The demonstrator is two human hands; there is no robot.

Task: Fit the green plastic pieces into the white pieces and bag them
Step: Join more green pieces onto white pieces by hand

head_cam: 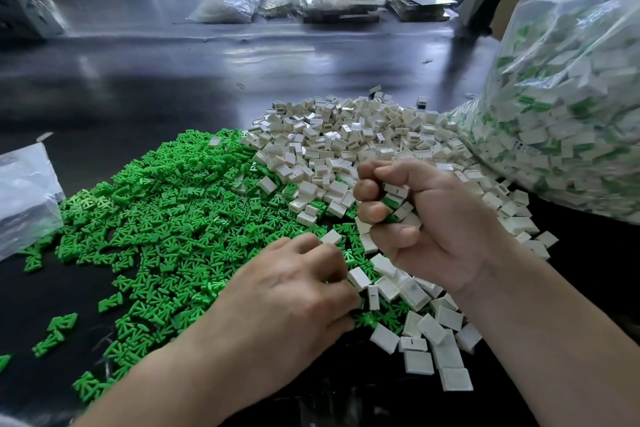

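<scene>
A wide heap of green plastic pieces (166,211) covers the dark table on the left. A heap of white pieces (346,142) lies beside it on the right, and more white ones trail toward me. My right hand (422,218) is raised over the seam of the two heaps, its fingers curled round several assembled white-and-green pieces (396,201). My left hand (294,291) lies low on the pile with its fingers curled down among the pieces; what its fingertips hold is hidden. A big clear bag (568,107) full of assembled pieces stands at the right.
An empty clear plastic bag (24,194) lies at the left edge. Bare dark table (207,80) stretches behind the heaps. At the far side sit another filled bag (228,3), flat trays (339,0) and clutter.
</scene>
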